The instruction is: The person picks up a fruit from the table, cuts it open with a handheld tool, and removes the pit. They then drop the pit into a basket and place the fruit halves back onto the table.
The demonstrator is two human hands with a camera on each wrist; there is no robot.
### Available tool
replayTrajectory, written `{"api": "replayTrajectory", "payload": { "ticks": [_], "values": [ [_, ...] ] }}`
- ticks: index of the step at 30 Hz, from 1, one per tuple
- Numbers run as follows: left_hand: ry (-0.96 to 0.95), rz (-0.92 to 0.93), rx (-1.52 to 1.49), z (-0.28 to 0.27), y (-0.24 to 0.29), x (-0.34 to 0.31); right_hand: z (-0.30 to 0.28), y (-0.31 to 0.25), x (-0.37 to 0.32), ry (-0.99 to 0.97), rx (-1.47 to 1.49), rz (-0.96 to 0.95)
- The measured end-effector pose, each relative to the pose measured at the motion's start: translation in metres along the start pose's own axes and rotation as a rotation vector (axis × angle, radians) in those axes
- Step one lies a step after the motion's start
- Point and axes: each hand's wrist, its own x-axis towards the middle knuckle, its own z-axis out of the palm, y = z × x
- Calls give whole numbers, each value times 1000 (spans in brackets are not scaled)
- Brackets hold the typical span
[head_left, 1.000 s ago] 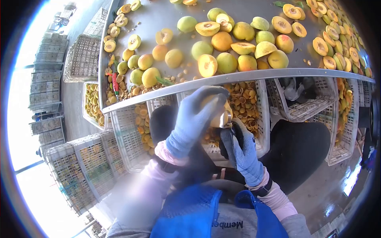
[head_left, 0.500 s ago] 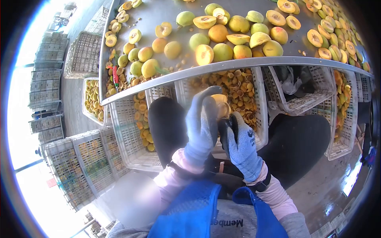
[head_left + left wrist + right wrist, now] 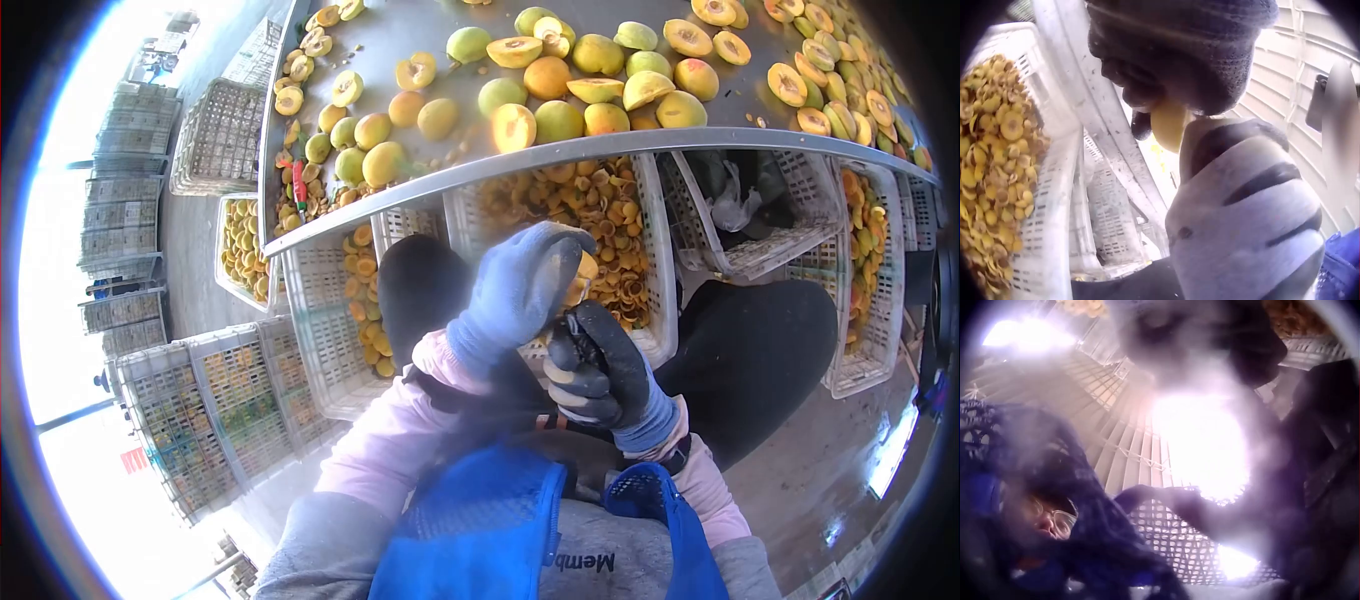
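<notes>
In the head view my left hand (image 3: 520, 285), in a blue knitted glove with a dark palm, grips a yellow peach half (image 3: 583, 275), its fingers hiding much of the fruit. Just below and to the right, my right hand (image 3: 612, 375) is curled with its dark-coated fingers showing. It holds a small dark tool (image 3: 572, 325), mostly hidden by the glove. The two hands meet above a white crate (image 3: 657, 260) of peach scraps. The peach half (image 3: 1167, 127) shows between both gloves in the left wrist view. Glare and blur cover most of the right wrist view.
Beyond the hands stands a metal table (image 3: 440, 185) bearing whole and halved peaches (image 3: 515, 127) and a red-handled tool (image 3: 299, 185). Another crate (image 3: 310, 340) stands to the left, beside stacked crates (image 3: 190, 410). A tilted crate (image 3: 770, 262) holding plastic bags is at the right.
The right hand has turned, so its curled dark fingers show instead of the blue back. Left hand dipped, then rose slightly, still gripping the peach half. The view has shifted slightly.
</notes>
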Motion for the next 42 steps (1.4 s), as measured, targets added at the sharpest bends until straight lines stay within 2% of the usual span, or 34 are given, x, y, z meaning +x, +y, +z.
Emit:
{"api": "replayTrajectory", "payload": {
  "ticks": [2, 3, 5, 6, 7, 8, 10, 12, 14, 15, 16, 17, 18, 20, 22, 25, 26, 28, 30, 31, 32, 33, 34, 37, 40, 41, 42],
  "values": [
    [-51, -216, -250, 7, -2, -7, -19, 5, 8, -357, 440, 146],
    [-59, -377, -355, 9, -5, -13, -22, 6, 12, -457, 478, 131],
    [135, -329, -417, 15, -11, -24, -25, -3, 13, -605, 485, 44],
    [176, -475, -483, 9, -7, -25, -26, -8, 12, -679, 491, 3],
    [230, -619, -554, 2, -2, -26, -27, -10, 9, -512, 523, -7],
    [320, -511, -540, -1, -23, -33, -39, -7, 18, -430, 601, 29],
    [408, -147, 73, -32, -16, -40, -70, 2, 28, -170, 621, 119],
    [552, -127, 91, -86, -26, -61, -70, -1, 29, -143, 479, 77],
    [536, -374, 682, -143, -46, -75, -68, -6, 31, -179, 359, 2],
    [475, -517, 951, -159, -47, -75, -62, -11, 32, -118, 290, -20],
    [404, -661, 1217, -169, -50, -73, -55, -13, 35, 53, 190, -49],
    [541, -399, 1170, -173, -56, -66, -45, -12, 36, 229, 93, -73],
    [543, -385, 1127, -167, -46, -45, -35, -9, 38, 411, -6, -92],
    [558, -377, 1036, -153, -32, 4, -32, -7, 44, 486, -127, -127],
    [288, -628, 1183, -159, -51, 49, -35, -8, 46, 497, -245, -157],
    [101, -667, 1255, -174, -94, 89, -38, -14, 46, 552, -306, -187],
    [26, -669, 1229, -183, -102, 97, -38, -15, 47, 579, -316, -214],
    [-11, -474, 1107, -195, -108, 100, -38, -15, 52, 630, -331, -261],
    [177, -277, 234, -198, -131, 85, -30, -16, 58, 653, -300, -359],
    [206, -296, -231, -170, -76, 78, -26, -17, 59, 672, -280, -413],
    [192, -165, -331, -152, -61, 66, -25, -19, 56, 643, -373, -404],
    [173, -274, -553, -132, -33, 51, -24, -22, 52, 612, -471, -389],
    [156, -229, -525, -117, -34, 40, -22, -25, 48, 578, -571, -373],
    [98, -246, -621, -65, -18, 13, 2, -23, 42, 442, -622, -360],
    [89, -290, -832, -36, -13, -1, -2, -15, 41, 416, -925, -396],
    [179, -266, -868, -27, -17, -7, -8, -13, 40, 429, -1128, -489],
    [236, -297, -666, -21, -18, -10, -13, -10, 40, 465, -1329, -587]
  ]
}}
